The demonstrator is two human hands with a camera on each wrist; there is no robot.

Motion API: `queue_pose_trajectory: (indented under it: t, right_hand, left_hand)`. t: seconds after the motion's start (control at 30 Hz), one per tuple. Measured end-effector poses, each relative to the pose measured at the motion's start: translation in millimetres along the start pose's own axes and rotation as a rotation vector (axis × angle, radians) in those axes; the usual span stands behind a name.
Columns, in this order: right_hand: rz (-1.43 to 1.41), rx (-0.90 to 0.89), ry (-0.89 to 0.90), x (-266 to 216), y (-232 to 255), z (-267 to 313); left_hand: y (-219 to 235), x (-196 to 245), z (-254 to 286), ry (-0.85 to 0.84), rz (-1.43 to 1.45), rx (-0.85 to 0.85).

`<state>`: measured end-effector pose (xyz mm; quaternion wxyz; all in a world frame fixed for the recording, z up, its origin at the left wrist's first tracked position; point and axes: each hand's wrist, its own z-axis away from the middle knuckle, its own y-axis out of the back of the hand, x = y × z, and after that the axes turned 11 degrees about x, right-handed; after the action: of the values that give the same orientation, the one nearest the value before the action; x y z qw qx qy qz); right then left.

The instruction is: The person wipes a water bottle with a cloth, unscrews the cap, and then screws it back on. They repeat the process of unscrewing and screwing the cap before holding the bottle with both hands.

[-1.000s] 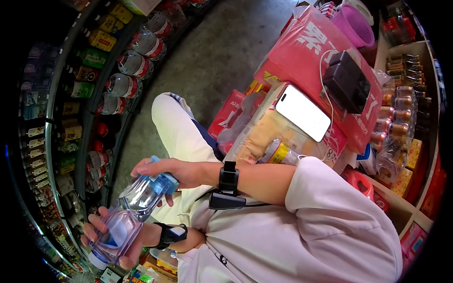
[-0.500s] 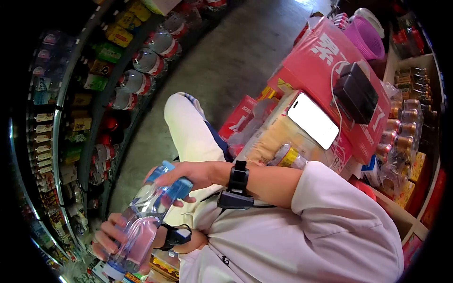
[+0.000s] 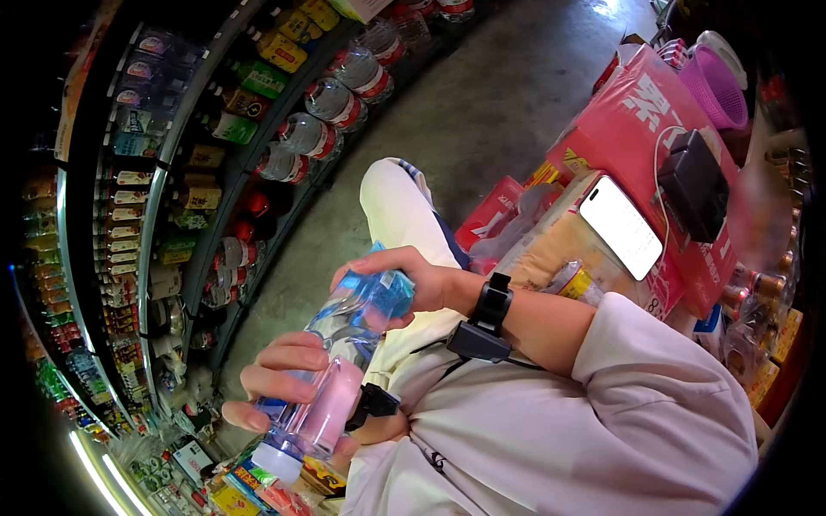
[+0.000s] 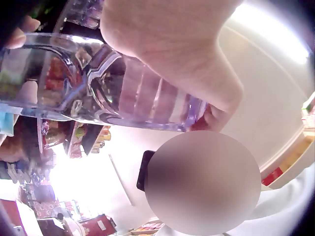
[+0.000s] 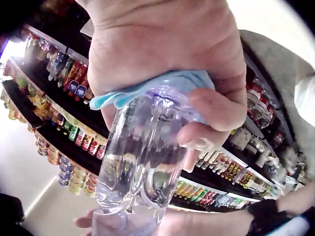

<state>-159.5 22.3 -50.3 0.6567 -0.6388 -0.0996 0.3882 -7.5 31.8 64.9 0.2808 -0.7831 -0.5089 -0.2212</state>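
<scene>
My left hand (image 3: 291,378) grips the bottle (image 3: 331,400); my right hand (image 3: 422,277) holds a cloth (image 3: 389,295) against its end. Shelves (image 3: 227,194) stand left, a phone (image 3: 621,228) lies right.

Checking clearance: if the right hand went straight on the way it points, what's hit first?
The blue cloth against the right hand, then the clear bottle; beyond, along it, probably the left hand, though depth is unclear.

The bottle (image 3: 334,402) looks like smooth, clear, glossy plastic, and the blue cloth (image 3: 392,294) looks matt.
</scene>
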Motion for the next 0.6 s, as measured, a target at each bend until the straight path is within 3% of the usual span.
queue_pose_trajectory:
  t: [0.2,0.3,0.37,0.43,0.6]
  right_hand:
    - [-0.025,0.004,0.067,2,3,-2]
    - [-0.064,-0.040,0.114,-2,4,-2]
    - [-0.044,0.004,0.147,-5,2,-1]
    - [-0.062,0.023,0.138,-3,0,0]
    - [-0.060,0.015,0.156,-5,7,0]
  left_hand:
    - [-8,-4,-15,0.004,-0.035,-0.126]
    - [-27,-9,-18,0.001,-0.077,-0.057]
    - [-17,-11,-27,0.032,-0.030,-0.130]
    - [-8,-11,-36,0.098,0.003,-0.323]
    - [-4,-16,-34,0.116,0.014,-0.253]
